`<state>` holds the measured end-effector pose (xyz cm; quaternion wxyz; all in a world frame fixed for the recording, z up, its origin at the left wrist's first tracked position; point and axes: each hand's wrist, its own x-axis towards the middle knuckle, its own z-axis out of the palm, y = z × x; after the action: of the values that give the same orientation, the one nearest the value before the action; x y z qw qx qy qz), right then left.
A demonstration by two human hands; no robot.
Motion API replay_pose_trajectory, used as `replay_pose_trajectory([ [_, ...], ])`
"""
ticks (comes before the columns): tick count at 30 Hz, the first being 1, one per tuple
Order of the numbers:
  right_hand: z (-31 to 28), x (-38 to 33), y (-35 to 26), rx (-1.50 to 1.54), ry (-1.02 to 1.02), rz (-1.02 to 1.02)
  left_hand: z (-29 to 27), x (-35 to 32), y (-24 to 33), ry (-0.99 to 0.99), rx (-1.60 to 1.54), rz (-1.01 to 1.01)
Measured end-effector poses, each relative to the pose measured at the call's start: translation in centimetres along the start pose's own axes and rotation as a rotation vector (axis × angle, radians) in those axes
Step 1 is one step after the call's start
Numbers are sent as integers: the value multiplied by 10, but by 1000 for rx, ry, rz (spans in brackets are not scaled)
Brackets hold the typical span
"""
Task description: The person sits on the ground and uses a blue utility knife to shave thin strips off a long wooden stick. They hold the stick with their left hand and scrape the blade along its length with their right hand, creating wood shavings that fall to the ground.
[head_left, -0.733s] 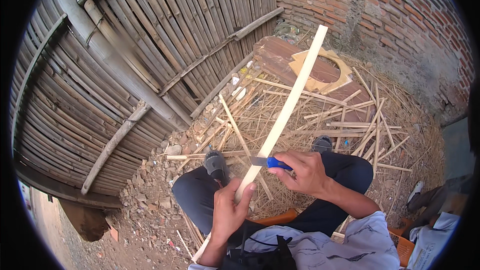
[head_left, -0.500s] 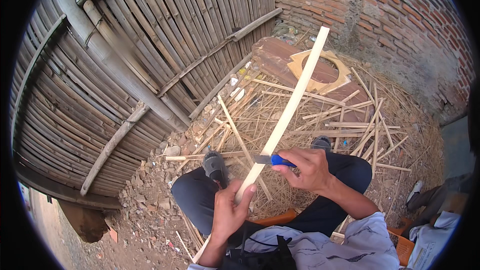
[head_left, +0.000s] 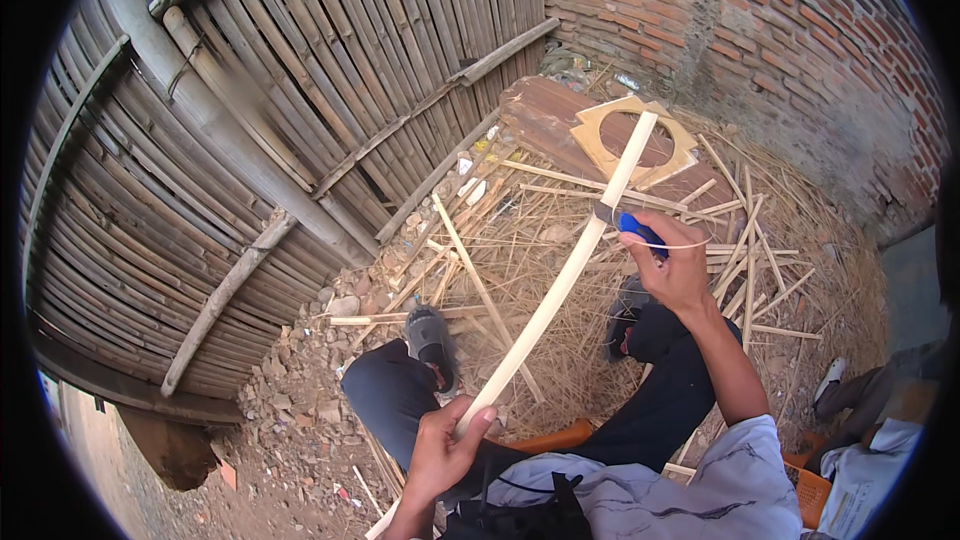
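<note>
- Pale, long, slightly bowed bamboo strip (head_left: 560, 285) — it runs from the left hand (head_left: 445, 450) up and away to the right hand (head_left: 672, 270), its far end reaching past that hand over the debris.
- Left hand is closed round the strip's near end, thumb on top; right hand is clenched on a blue-handled knife (head_left: 632, 227) whose blade meets the strip, a thin curl of shaving (head_left: 690, 243) trailing off beside it.
- Risk, as I judge it: the strip is thin and bent, so a hard push could make the blade dig in and split it — or skid off towards the knees below.
- Beyond the right hand lie scattered bamboo offcuts (head_left: 600, 200) and a pale wooden frame with a round hole (head_left: 640, 140); a woven bamboo fence (head_left: 300, 90) stands off to the left hand's side, a red brick wall (head_left: 800, 40) further out.
- Grey shoes (head_left: 432, 335) sit under the strip, near the blade's path.
</note>
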<state>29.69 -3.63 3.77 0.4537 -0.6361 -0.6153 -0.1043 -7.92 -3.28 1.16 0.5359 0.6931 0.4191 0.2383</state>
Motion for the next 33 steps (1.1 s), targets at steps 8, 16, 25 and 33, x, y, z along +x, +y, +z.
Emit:
replay_pose_trajectory([
  [8, 0, 38, 48, -48, 10, -11, -15, -2, -21, -22, -39, -16],
  [16, -40, 84, 156, -205, 145, 370, -46, -21, -43, -94, -166, -253],
  [25, -16, 33, 161, -570, -1152, 405, -44, -2, -47, -16, -299, -264],
  [33, -1, 22, -6, -21, -728, 222, -29, 15, -44, -49, -374, -202],
])
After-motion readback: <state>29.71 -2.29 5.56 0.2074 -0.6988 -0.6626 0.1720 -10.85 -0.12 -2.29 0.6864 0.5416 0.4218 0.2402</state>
